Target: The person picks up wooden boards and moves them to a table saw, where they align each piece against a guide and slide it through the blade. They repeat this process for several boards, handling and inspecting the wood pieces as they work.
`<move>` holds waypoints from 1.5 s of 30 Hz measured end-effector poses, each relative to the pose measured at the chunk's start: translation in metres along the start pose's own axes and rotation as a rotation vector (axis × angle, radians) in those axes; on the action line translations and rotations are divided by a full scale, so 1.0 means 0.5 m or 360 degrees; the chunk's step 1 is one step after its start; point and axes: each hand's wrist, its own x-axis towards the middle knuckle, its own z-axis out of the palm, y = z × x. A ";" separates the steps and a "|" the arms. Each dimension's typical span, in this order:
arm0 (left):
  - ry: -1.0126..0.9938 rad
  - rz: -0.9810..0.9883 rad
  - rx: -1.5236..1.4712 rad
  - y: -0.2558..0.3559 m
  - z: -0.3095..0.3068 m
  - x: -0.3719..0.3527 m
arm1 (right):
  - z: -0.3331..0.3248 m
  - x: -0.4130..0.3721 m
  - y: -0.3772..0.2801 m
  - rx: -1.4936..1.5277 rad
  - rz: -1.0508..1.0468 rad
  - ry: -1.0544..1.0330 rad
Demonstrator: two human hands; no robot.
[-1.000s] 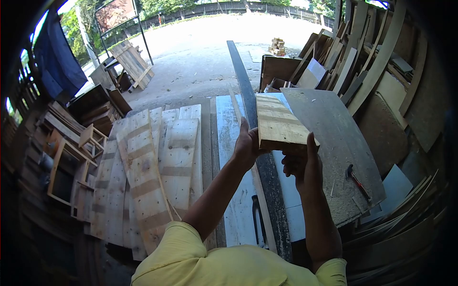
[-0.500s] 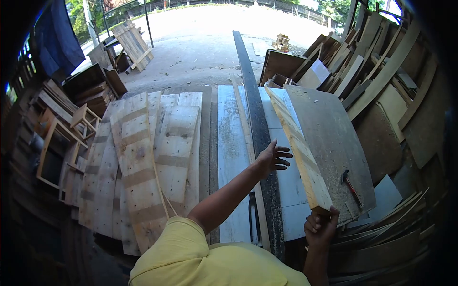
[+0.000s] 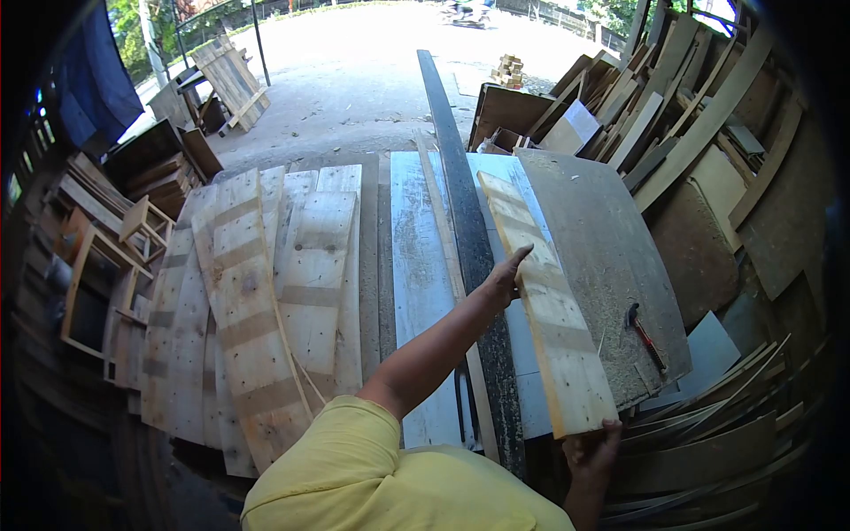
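The long pale wooden plank (image 3: 544,292) lies flat on the grey dusty board (image 3: 620,230); the left hand (image 3: 507,273), fingers together, touches its side; the right hand (image 3: 591,447) grips its near end.

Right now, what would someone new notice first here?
A long pale plank lies lengthwise in the middle, the right hand gripping its near end and the left hand touching its left edge. A hammer lies on the dusty grey board to its right. Striped pallet boards are stacked at left.
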 end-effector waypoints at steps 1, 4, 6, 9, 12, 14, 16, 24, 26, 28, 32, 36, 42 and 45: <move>-0.0041 -0.0009 -0.0050 -0.020 -0.024 0.031 | -0.002 -0.005 0.002 -0.0138 -0.0035 0.0165; -0.0084 0.0099 -0.0132 -0.033 -0.026 0.023 | 0.030 -0.012 0.019 -0.0128 -0.0173 0.0423; -0.0159 0.0167 -0.0072 -0.008 0.001 -0.015 | -0.001 -0.022 0.013 -0.0337 -0.0235 0.0207; -0.0434 0.0421 0.0006 0.083 0.078 -0.041 | -0.099 -0.015 0.003 -0.0731 -0.0325 -0.0029; -0.0662 0.0616 0.0037 0.209 0.215 -0.108 | -0.098 -0.024 -0.002 -0.1055 -0.0431 0.0106; -0.0868 0.0829 0.0116 0.270 0.296 -0.142 | -0.079 -0.032 -0.027 -0.1194 -0.0487 0.0253; -0.0926 0.1037 0.0333 0.305 0.383 -0.191 | -0.079 -0.051 -0.060 -0.1248 -0.0763 0.0594; -0.1124 0.1383 0.0290 0.035 0.568 -0.325 | -0.080 -0.126 -0.204 -0.2066 -0.1613 0.0875; -0.1131 0.1239 0.0303 -0.055 0.570 -0.376 | -0.143 -0.172 -0.226 -0.2050 -0.1395 0.0936; -0.1144 0.1064 0.0349 -0.139 0.558 -0.413 | -0.235 -0.225 -0.213 -0.2015 -0.1163 0.1008; -0.1194 0.0707 0.0285 -0.248 0.525 -0.463 | -0.435 -0.344 -0.122 -0.2028 -0.1382 0.1771; -0.1228 0.0549 0.0701 -0.339 0.448 -0.498 | -0.510 -0.499 -0.089 -0.2147 -0.1066 0.1931; -0.1201 -0.0009 0.1872 -0.467 0.312 -0.495 | -0.512 -0.596 -0.085 -0.2521 -0.0536 0.1657; -0.1409 -0.0448 0.2423 -0.497 0.285 -0.465 | -0.590 -0.616 -0.057 -0.2555 -0.0448 0.1443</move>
